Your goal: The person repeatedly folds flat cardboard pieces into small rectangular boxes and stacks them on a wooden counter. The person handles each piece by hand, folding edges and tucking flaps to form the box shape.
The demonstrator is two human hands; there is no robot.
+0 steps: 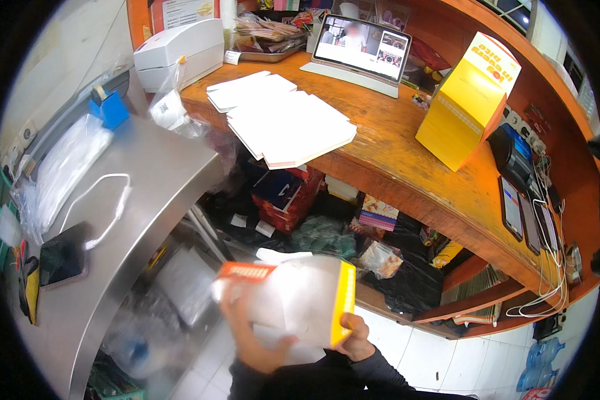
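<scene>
Low in front of me, both hands hold a paper carton (297, 300) with its pale inner side facing up. It has an orange edge at its left and a yellow edge at its right. My left hand (257, 343) grips the left end, blurred by motion, some of its fingers behind the orange part. My right hand (357, 339) pinches the lower corner of the yellow side, thumb in front. Beyond, on the wooden counter (373, 143), lies a stack of flat white carton sheets (290, 127). A folded yellow-and-white box (461, 110) stands tilted-looking at the right.
At left, a steel table (157, 177) bears a phone (65, 255), a white cable, scissors (28, 287) and a blue tape dispenser (109, 109). A white printer (180, 55), a tablet (359, 48) and more phones (511, 208) line the counter. Bags and boxes fill the space beneath.
</scene>
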